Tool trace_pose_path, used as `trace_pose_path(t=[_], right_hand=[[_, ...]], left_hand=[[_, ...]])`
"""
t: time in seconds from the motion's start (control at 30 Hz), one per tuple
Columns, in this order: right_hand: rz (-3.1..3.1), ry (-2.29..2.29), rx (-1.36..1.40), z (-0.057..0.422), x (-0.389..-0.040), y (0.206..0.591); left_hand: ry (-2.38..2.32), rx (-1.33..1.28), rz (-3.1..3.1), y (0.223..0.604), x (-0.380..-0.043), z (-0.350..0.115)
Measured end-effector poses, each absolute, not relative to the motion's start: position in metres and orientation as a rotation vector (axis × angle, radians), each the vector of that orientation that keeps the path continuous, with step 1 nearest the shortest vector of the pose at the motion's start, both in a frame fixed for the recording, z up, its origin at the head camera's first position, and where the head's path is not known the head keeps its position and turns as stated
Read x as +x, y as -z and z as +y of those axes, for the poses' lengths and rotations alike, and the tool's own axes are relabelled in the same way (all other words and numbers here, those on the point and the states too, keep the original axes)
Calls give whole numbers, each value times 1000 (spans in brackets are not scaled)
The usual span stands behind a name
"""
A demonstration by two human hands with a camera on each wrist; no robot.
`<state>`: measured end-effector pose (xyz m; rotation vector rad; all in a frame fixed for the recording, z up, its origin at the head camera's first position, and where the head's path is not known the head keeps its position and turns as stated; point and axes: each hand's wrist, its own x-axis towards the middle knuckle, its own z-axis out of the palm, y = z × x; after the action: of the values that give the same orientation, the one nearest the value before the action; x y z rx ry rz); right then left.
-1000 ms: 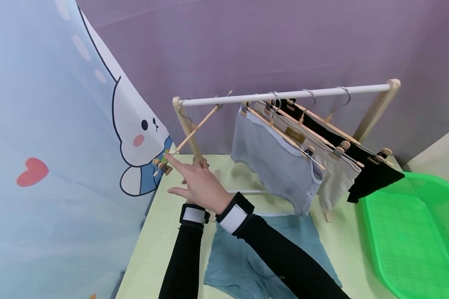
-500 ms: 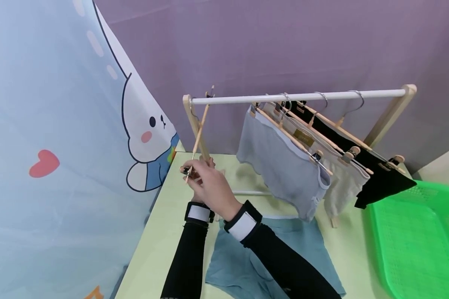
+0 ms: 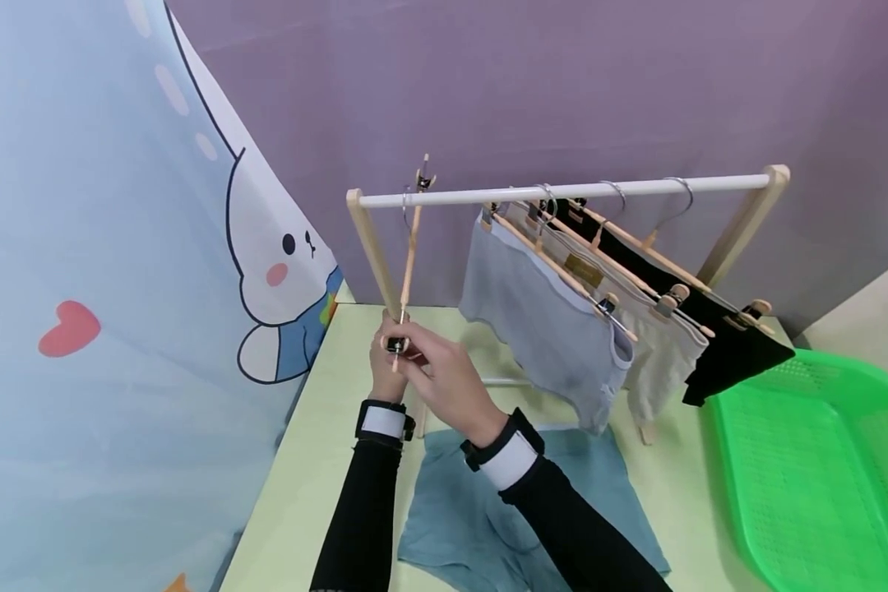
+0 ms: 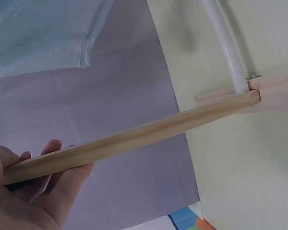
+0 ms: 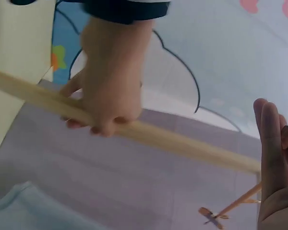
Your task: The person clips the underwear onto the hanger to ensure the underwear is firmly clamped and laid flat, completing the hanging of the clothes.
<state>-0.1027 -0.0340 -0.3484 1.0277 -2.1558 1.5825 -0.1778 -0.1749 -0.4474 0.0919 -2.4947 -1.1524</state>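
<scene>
In the head view my left hand [image 3: 385,362] grips the left wooden post [image 3: 372,247] of a small clothes rack. The left wrist view shows that hand's fingers around the post [image 4: 129,139]. My right hand [image 3: 447,382] pinches the near end of a wooden clip hanger [image 3: 410,255], right beside its near clip [image 3: 396,344]. The hanger's metal hook sits on the white rail [image 3: 459,196], and no garment hangs from it. In the right wrist view the right hand [image 5: 278,177] shows at the right edge, and the hanger's far clip [image 5: 212,216] appears below.
Grey-blue underpants [image 3: 540,316], a pale grey garment [image 3: 659,349] and a black one [image 3: 740,349] hang from clip hangers on the rail. Blue shorts [image 3: 459,510] lie on the pale green table [image 3: 289,501]. A green basket [image 3: 740,493] stands at the right.
My right hand has gone from extended fingers to pinching the hanger's near end. The hanger has turned, its near end swinging right and its hook shifting right along the rail. The left hand stays on the post.
</scene>
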Motion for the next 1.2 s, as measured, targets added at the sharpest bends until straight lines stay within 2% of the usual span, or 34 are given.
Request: trace_pose_path(t=[0.2,0.57,0.93,1.2], right_hand=[[-2169,-1467,1044,-11,-95,373],[-2461,-1523,884,19,-87,441],[-2469,-2041,886,72,-64,507],[-2396,-2395,938,103,-53,539]], left_hand=[[1054,253,-2624,449,-183,-172],[1015,245,-2614,449,-187,-174],[1046,263,-2622,450,-184,-170],[1035,272,-2625,449,-184,-169]])
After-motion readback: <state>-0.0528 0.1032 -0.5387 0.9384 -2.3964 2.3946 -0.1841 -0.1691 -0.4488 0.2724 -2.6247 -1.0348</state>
